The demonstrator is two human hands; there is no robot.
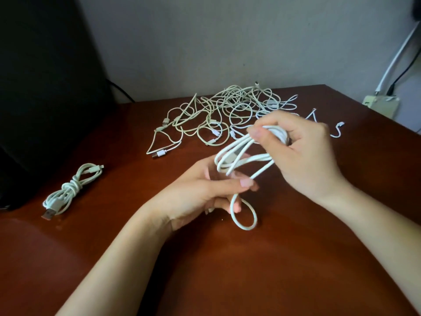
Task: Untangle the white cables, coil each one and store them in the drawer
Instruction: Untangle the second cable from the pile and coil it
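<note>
While raised over the glossy red-brown table (227,281), grips a half-wound white cable (239,160) with both hands: right hand (305,156) fingers curled round the wrapped end, left hand (200,185) thumb and fingers pinching the lower strands, one loop (243,215) hanging toward the wood. Farther back, near the plain grey wall (227,42), a tangled pile (227,110) of pale cables. Off to the left, one knotted coil (73,190) flat on the tabletop (just beside a black bulk (45,87)). At far right, a wall socket (380,104) with cords.

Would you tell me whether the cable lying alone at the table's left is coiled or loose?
Coiled: the lone cable lies in bundled loops, wrapped round its middle, apart from the tangled pile.
</note>
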